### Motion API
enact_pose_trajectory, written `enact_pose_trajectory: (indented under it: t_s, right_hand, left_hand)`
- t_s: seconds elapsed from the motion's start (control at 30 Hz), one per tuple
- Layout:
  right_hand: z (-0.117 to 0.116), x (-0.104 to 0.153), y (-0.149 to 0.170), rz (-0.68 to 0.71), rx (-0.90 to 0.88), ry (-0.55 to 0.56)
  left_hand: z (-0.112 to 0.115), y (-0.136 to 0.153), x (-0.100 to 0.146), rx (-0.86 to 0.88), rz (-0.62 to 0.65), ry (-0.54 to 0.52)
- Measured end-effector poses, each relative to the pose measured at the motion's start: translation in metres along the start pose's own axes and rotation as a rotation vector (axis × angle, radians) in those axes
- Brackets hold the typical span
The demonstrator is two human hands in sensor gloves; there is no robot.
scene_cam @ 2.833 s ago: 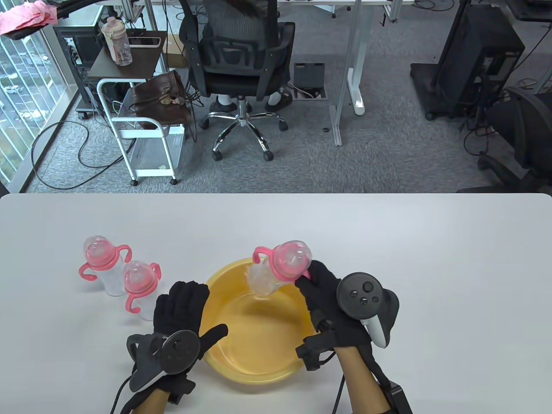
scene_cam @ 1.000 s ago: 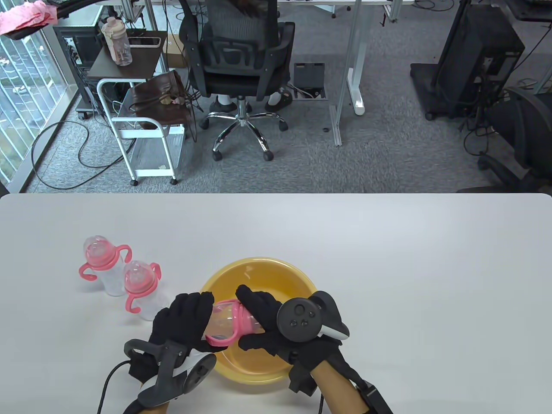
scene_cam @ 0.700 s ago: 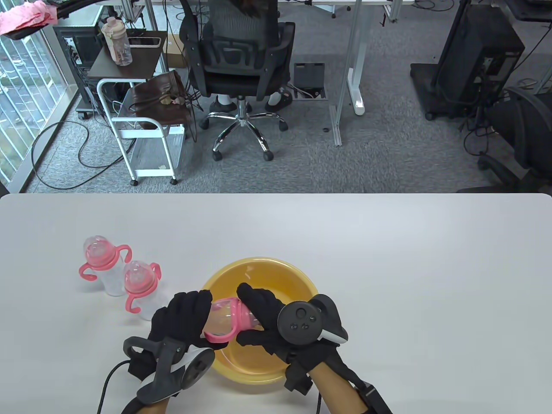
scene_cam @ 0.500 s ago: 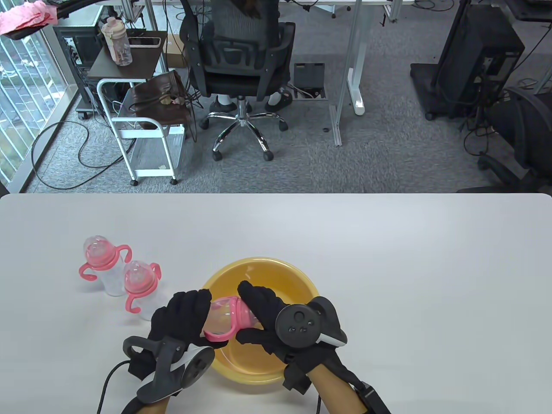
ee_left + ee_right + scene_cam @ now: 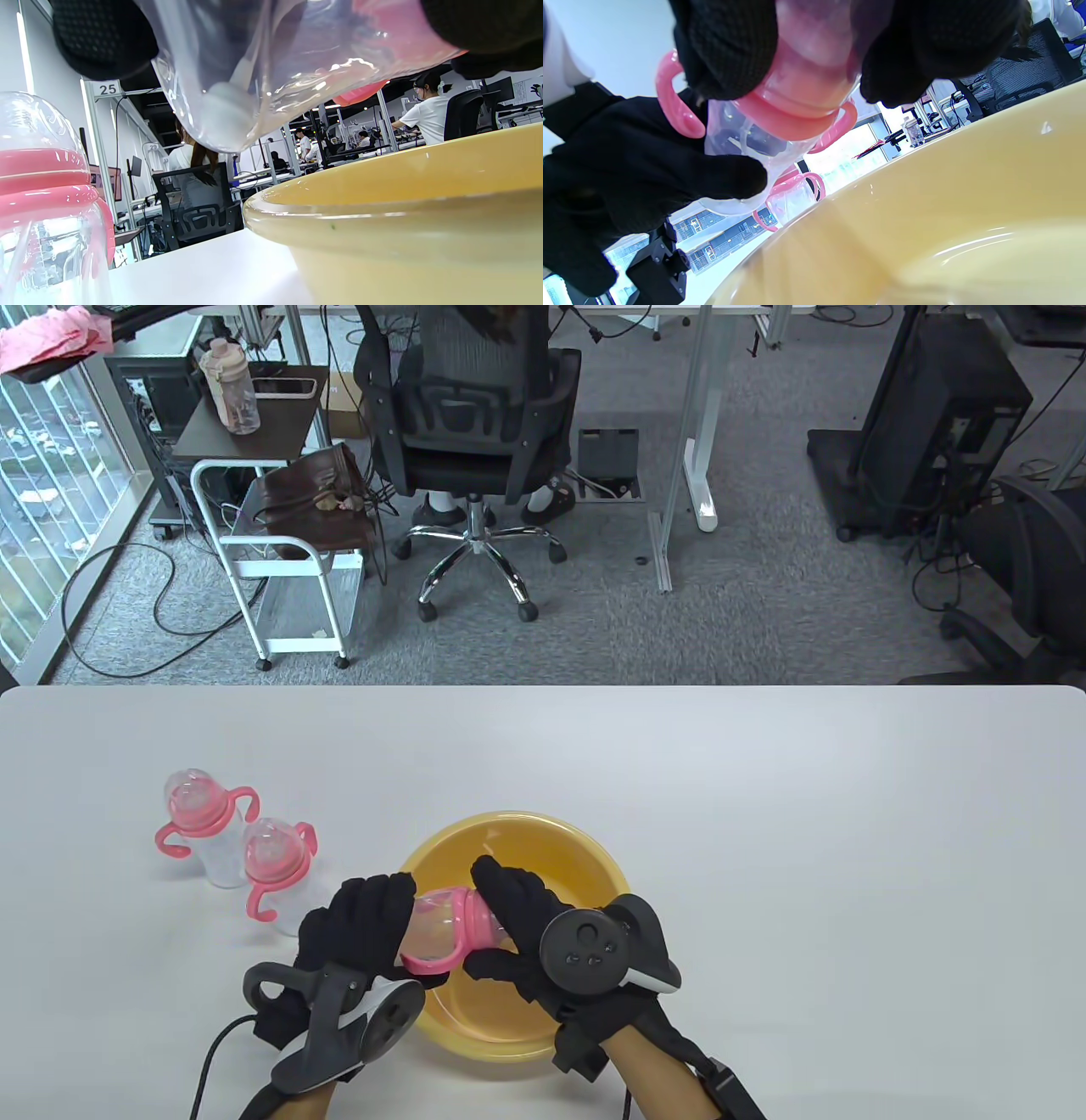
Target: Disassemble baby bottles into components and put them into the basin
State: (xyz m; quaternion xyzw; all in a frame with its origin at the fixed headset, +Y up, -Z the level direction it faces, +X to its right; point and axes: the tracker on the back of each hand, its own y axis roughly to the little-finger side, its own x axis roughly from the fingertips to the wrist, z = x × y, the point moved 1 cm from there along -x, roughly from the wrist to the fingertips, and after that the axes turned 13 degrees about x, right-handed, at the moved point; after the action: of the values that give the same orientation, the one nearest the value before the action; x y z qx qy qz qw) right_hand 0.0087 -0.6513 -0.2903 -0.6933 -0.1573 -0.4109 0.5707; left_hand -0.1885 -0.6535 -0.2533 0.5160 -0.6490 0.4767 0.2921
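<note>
A baby bottle [image 5: 441, 931] with a pink collar and handles lies sideways above the near left part of the yellow basin [image 5: 585, 857]. My left hand [image 5: 365, 925] grips its clear body [image 5: 254, 72]. My right hand [image 5: 509, 925] grips its cap end, fingers curled round the pink collar [image 5: 797, 101]. Two more baby bottles [image 5: 197, 819] [image 5: 276, 869] stand upright on the table, left of the basin. The basin's inside shows nothing but its yellow floor [image 5: 967, 220].
The white table [image 5: 806, 831] stretches wide to the right and behind the basin. The nearer standing bottle [image 5: 46, 199] is close to my left hand. Beyond the far table edge are an office chair [image 5: 475, 432] with a person seated and a white cart [image 5: 280, 560].
Earlier my right hand alone held the bottle up over the basin's far rim. It came down and my left hand took the body. In the last second both hands barely shifted.
</note>
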Motion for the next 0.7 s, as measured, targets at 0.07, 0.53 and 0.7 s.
enact_pose_trajectory:
  t_s: [0.07, 0.53, 0.7]
  right_hand:
    - [0.003, 0.001, 0.001, -0.045, 0.029, 0.06]
    - [0.021, 0.003, 0.014, -0.191, 0.112, -0.011]
    - [0.008, -0.006, 0.023, -0.275, 0.203, -0.266]
  left_hand:
    - [-0.001, 0.001, -0.001, 0.006, -0.046, 0.006]
    - [0.009, 0.037, 0.005, 0.063, -0.172, -0.069]
    - [0.01, 0.043, 0.007, 0.092, -0.202, -0.116]
